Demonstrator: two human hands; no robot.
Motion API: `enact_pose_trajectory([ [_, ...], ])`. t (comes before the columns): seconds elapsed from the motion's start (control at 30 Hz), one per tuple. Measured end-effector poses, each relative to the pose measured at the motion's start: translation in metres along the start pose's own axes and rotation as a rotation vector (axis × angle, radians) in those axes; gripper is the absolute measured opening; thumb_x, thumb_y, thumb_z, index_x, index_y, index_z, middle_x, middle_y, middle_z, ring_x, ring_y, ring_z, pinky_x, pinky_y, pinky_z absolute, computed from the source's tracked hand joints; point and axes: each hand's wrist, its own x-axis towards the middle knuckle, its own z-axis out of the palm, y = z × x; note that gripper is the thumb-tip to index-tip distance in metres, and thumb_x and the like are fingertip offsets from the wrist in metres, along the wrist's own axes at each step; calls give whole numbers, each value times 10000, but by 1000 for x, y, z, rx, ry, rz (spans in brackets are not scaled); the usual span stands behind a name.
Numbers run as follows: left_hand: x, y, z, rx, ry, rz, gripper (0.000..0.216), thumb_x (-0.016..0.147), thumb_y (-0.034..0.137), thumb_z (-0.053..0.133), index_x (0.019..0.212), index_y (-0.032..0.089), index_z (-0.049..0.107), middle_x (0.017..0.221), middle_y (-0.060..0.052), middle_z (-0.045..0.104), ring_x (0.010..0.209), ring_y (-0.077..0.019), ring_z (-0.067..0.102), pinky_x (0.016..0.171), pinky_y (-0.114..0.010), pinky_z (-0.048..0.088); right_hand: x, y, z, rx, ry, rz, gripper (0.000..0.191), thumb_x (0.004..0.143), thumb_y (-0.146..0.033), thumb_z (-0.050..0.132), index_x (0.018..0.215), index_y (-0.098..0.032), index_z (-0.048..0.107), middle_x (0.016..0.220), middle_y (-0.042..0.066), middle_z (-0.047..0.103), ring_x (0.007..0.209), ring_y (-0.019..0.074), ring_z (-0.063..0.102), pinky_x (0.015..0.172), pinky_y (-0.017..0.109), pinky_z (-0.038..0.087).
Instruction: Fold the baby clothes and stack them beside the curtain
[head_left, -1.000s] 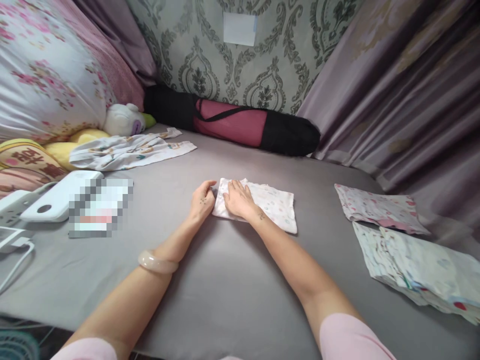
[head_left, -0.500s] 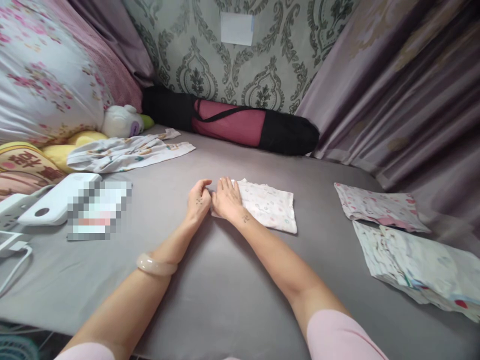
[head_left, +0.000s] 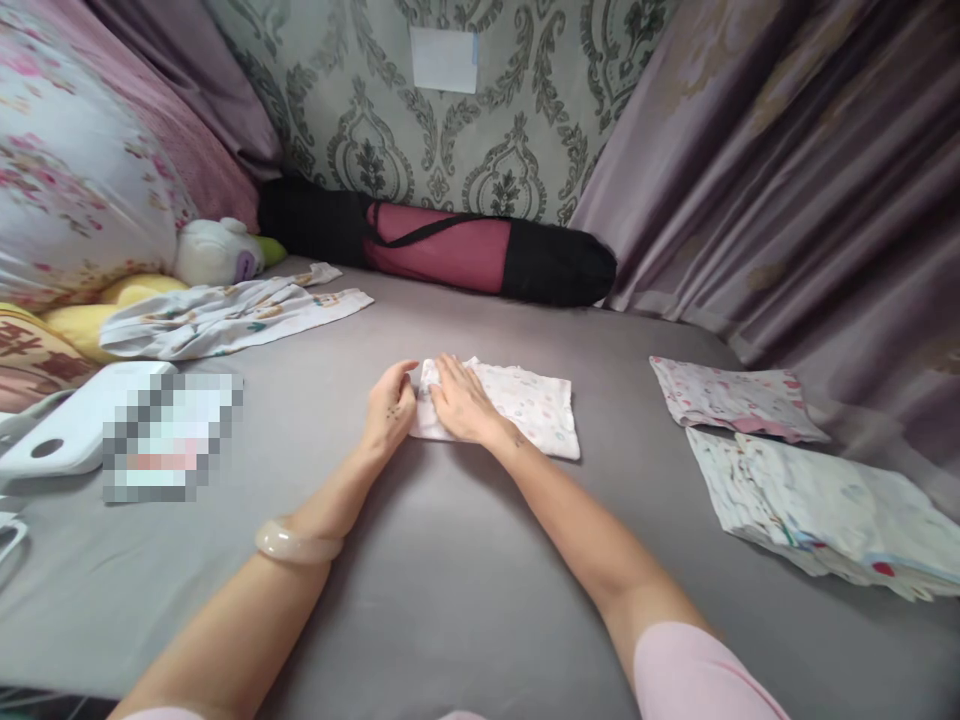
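Note:
A folded white cloth with a small pale print [head_left: 532, 405] lies flat on the bed in front of me. My right hand [head_left: 461, 402] rests palm down on its left half, fingers stretched out. At the cloth's left edge is my left hand [head_left: 391, 408], turned on its side with its fingers curled in against that edge; the fingertips are mostly hidden. A pale bangle [head_left: 296, 542] circles my left forearm.
To the right lie a folded pink-and-white cloth [head_left: 739, 398] and a stack of folded pale cloths [head_left: 832, 510]. A loose printed garment [head_left: 225, 315], plush toys [head_left: 217, 250], a white device [head_left: 90, 415] and a blurred-out flat object [head_left: 172, 435] lie left. Behind is a long black-and-red bag [head_left: 442, 245].
My right hand has slid slightly rightward over the cloth, away from my left hand, baring more of its left end. The left hand stays by the edge. The view has shifted a little.

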Motion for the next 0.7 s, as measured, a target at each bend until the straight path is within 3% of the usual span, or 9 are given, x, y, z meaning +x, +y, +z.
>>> enact_pose_trajectory([
  [0.17,-11,7,9,259,-310,316,454,972,281,336,1359,156,538,1468,-122,523,1426,-253,392,1185,-462,287,-33,34,-5,-122,45,123,636,1013,-354,239,1539,3,260,1633,166,183,1520,264,116,1232,428,37],
  [0.37,-14,19,5,601,-585,289,537,1025,415,281,1486,165,397,1587,-110,351,1491,-265,256,1210,-508,204,-42,51,-11,-9,-22,155,638,1019,-375,185,1552,-31,248,1638,136,180,1521,230,124,1232,413,80],
  [0.47,-5,36,-2,695,-672,269,499,1024,388,302,1460,179,425,1571,-110,383,1472,-281,302,1189,-541,236,-48,65,-25,-12,65,229,625,1009,-325,211,1546,-8,248,1632,156,198,1518,243,140,1230,406,109],
  [0.57,5,60,3,746,-647,300,433,1015,324,323,1352,147,528,1478,-142,504,1410,-297,408,1169,-555,266,-55,76,-31,-89,158,284,607,991,-256,252,1532,17,268,1623,174,220,1515,268,145,1230,428,97],
  [0.7,5,79,35,714,-411,376,441,1011,250,295,1381,122,500,1482,-153,499,1419,-274,399,1186,-499,258,-57,76,-26,-140,168,241,590,993,-245,269,1527,6,295,1616,171,243,1511,270,168,1229,441,98],
])
